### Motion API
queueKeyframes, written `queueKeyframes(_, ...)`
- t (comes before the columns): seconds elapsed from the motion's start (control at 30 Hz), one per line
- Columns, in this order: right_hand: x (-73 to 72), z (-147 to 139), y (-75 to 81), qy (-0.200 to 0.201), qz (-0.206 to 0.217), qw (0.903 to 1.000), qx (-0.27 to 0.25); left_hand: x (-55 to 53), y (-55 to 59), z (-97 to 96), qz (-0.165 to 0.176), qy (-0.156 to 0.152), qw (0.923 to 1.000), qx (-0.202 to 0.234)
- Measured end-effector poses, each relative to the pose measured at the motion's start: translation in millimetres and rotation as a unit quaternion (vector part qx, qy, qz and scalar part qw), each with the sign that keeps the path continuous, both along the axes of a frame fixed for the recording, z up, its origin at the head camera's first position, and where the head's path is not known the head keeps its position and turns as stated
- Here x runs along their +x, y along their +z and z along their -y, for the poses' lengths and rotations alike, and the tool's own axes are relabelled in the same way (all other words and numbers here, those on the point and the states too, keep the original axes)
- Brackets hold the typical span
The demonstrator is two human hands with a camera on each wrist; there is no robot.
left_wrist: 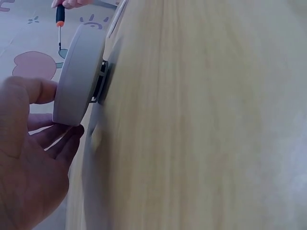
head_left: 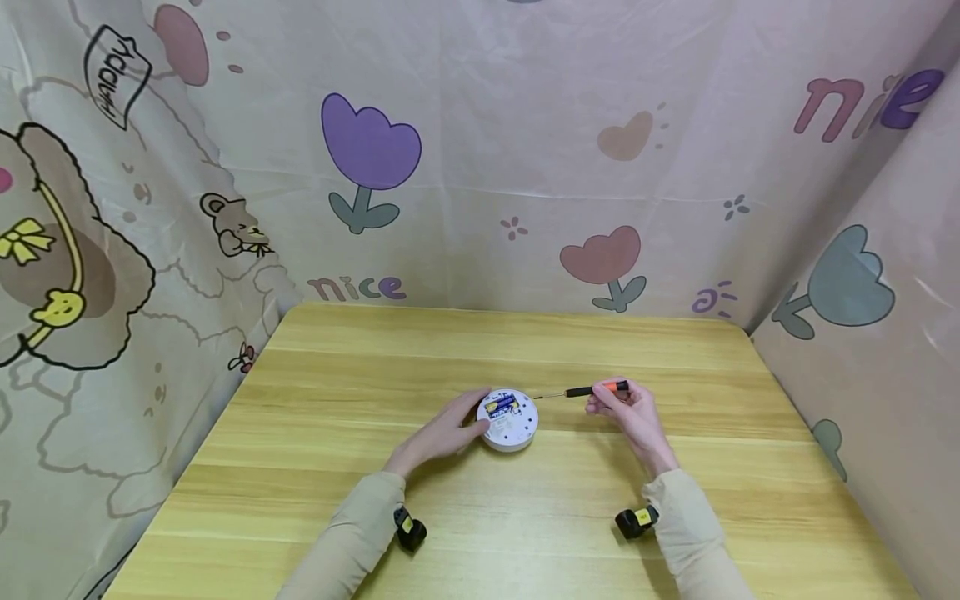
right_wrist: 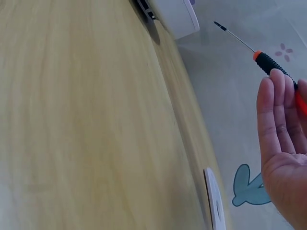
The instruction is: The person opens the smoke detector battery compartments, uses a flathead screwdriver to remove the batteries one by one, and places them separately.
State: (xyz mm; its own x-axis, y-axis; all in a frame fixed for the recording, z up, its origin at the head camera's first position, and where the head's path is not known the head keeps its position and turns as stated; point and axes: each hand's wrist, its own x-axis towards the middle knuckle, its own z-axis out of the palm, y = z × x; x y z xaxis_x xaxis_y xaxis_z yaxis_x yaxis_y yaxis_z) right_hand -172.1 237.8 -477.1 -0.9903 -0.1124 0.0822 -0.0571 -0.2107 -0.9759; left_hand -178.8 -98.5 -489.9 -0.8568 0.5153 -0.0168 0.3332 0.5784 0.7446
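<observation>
A round white battery-powered device [head_left: 513, 432], with blue-and-yellow batteries [head_left: 502, 406] showing in its top face, is at the middle of the table. My left hand [head_left: 450, 425] grips it by the left rim, thumb on the near side and fingers round the far side. In the left wrist view the white casing [left_wrist: 79, 76] has a dark bracket [left_wrist: 100, 81] on its underside. My right hand [head_left: 630, 412] holds a screwdriver [head_left: 579, 391] with a black and orange handle. Its thin shaft points left, and the dark tip [right_wrist: 219, 26] is just off the device's right edge.
A flat white piece [right_wrist: 216, 201] lies on the wooden table [head_left: 315, 400] in the right wrist view. Black wrist cameras [head_left: 409, 530] sit by both sleeves. Patterned curtains [head_left: 465, 150] hang behind the table and along its sides.
</observation>
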Motion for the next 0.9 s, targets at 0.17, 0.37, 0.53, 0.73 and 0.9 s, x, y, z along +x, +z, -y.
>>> queueKeyframes(0.17, -3.0, 9, 2.8, -0.021, -0.013, 0.9997, 0.009, 0.7, -0.3, -2.2, -0.008, 0.003, 1.0, -0.004)
queueKeyframes(0.37, -6.7, 20, 7.9, -0.041, -0.038, 0.998, 0.029, -0.2, 0.0, -9.1, -0.016, 0.025, 0.9995, -0.005)
queueKeyframes(0.53, -8.3, 27, 11.0, -0.062, -0.045, 0.9959, 0.048, -0.8, 1.5, -14.5, -0.017, 0.04, 0.999, 0.003)
queueKeyframes(0.73, -8.7, 32, 10.7, -0.069, -0.05, 0.9946, 0.059, -2.1, 0.8, -19.6, -0.013, 0.056, 0.9983, 0.009)
queueKeyframes(0.9, -9.5, 37, 14.2, -0.058, -0.074, 0.9917, 0.088, -3.6, -0.5, -22.4, -0.009, 0.066, 0.9976, 0.019)
